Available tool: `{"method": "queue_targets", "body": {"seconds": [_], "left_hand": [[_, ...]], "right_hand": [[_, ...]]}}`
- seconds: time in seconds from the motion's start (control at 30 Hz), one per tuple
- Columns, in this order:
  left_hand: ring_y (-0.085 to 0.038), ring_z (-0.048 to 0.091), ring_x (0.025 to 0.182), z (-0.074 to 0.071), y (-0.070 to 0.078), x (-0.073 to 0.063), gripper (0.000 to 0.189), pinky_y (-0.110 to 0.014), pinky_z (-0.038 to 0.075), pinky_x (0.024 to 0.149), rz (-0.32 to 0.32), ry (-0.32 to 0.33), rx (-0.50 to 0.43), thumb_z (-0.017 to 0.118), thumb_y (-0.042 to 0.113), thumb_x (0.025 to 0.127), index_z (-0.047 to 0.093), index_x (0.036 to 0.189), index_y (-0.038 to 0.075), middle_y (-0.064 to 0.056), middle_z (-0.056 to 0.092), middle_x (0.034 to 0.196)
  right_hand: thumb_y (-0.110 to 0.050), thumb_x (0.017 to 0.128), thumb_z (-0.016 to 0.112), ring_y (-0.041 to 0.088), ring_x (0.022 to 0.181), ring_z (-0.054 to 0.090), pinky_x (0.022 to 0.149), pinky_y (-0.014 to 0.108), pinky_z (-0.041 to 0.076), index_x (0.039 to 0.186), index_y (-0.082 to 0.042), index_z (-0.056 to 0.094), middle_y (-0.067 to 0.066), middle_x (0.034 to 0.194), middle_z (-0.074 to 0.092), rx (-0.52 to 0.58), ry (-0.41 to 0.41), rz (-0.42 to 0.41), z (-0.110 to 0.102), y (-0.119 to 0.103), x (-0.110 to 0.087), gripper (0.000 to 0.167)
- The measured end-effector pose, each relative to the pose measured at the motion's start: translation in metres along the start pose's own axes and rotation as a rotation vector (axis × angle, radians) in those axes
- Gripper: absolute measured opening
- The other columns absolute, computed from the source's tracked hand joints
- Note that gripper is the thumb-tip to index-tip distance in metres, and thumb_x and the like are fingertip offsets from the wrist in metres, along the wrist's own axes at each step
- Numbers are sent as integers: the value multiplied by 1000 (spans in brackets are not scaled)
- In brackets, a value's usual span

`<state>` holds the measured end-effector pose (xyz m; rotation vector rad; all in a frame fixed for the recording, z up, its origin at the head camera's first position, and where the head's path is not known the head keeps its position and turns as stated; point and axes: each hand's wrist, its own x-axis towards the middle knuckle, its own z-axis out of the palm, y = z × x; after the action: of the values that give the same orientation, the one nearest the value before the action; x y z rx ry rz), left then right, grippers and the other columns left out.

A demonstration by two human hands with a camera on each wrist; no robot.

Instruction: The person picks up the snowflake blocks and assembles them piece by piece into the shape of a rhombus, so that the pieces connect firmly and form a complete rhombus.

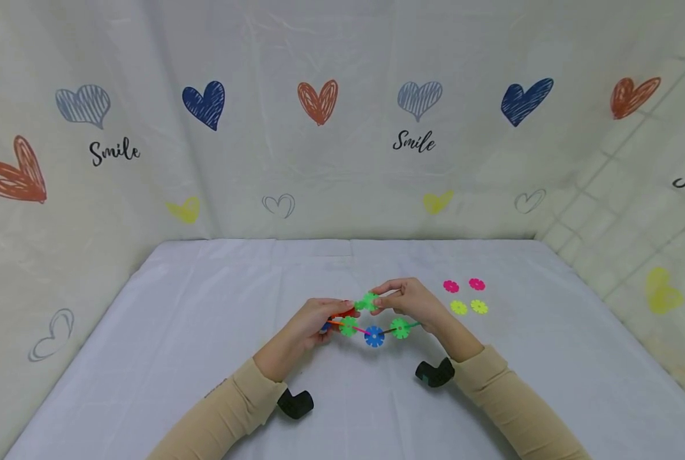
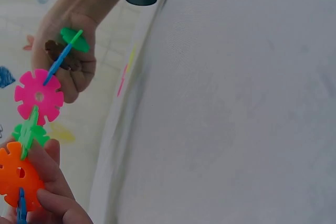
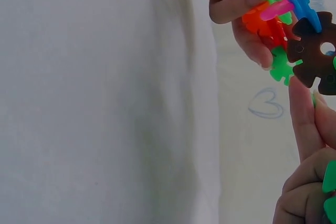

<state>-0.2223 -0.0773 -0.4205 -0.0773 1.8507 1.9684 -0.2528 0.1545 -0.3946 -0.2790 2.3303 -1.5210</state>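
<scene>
A chain of notched plastic snowflake discs hangs in a curve between the hands, with a blue disc (image 1: pixel 374 341) lowest and a green disc (image 1: pixel 400 333) beside it. My left hand (image 1: pixel 308 321) grips the chain's left end around an orange disc (image 2: pixel 7 167) and a red disc (image 1: pixel 344 312). Between finger and thumb, my right hand (image 1: pixel 416 305) pinches a green disc (image 1: pixel 369 299) close to the left fingertips. A pink disc (image 2: pixel 26 88) shows in the left wrist view, a brown disc (image 3: pixel 307 66) in the right one. Whether the pinched disc joins the red one cannot be made out.
Two pink discs (image 1: pixel 451 287) and two yellow discs (image 1: pixel 459 308) lie on the white tablecloth (image 1: pixel 549 358), right of and beyond the right hand. Black devices (image 1: pixel 299 405) are worn at both wrists. A curtain printed with hearts (image 1: pixel 317 102) hangs behind the table.
</scene>
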Motion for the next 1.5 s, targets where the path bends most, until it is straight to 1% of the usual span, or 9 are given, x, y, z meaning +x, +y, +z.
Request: {"method": "queue_targets", "body": {"seconds": [0.27,0.47,0.6,0.7,0.8,0.93,1.0,1.23,1.5], "left_hand": [[-6,50,56,2,-1,1,30,-17,32,49,-3,26,-22,73,31,96,79,111,6,-2,78,91],[-8,49,55,5,-3,0,31,-17,33,47,-9,42,-23,71,30,98,78,112,4,0,76,86],[-8,50,56,6,-3,0,30,-17,34,48,-7,49,-19,71,30,98,78,113,5,0,77,87],[-9,50,57,5,-4,1,30,-17,34,49,-5,51,-9,72,30,98,78,113,6,0,77,89],[-9,52,60,3,-3,2,30,-18,35,50,1,20,1,72,31,97,78,113,6,-3,78,95],[-11,54,65,-1,0,4,33,-20,37,53,3,-42,20,74,34,95,78,112,6,-6,78,103],[-11,54,65,-2,1,4,35,-20,35,54,11,-65,42,74,36,95,79,111,6,-7,77,106],[-8,52,56,2,3,2,33,-20,27,47,57,-91,80,77,35,93,81,108,6,-8,77,107],[-8,49,55,4,5,2,31,-20,28,47,66,-74,117,78,35,92,81,106,7,-9,77,106]], "right_hand": [[-12,98,69,18,76,62,63,28,33,117,-1,73,11,87,77,20,-1,-5,-1,2,0,22],[-12,98,70,13,52,32,59,27,30,117,0,72,12,89,77,37,-16,16,-2,2,0,22],[-11,98,70,10,51,36,59,27,30,116,0,71,12,89,77,43,-22,12,-1,3,0,22],[-12,98,70,10,52,38,61,27,32,116,-1,70,12,90,77,34,-37,9,-1,3,0,22],[-16,98,71,9,63,55,72,31,45,118,-3,69,11,92,78,-6,-56,-1,-4,3,0,24],[-19,97,72,22,102,71,97,52,49,121,-5,69,11,94,78,-58,-88,-26,-10,2,-2,28],[-19,97,71,24,106,70,102,58,46,123,-6,70,10,94,78,-69,-104,-38,-12,0,-3,29],[-18,95,74,26,111,68,102,61,44,119,-5,74,10,91,78,-64,-81,-30,-12,-7,-9,28],[-18,95,74,25,111,68,100,60,46,119,-7,75,10,88,78,-70,-72,-48,-12,-8,-13,27]]}}
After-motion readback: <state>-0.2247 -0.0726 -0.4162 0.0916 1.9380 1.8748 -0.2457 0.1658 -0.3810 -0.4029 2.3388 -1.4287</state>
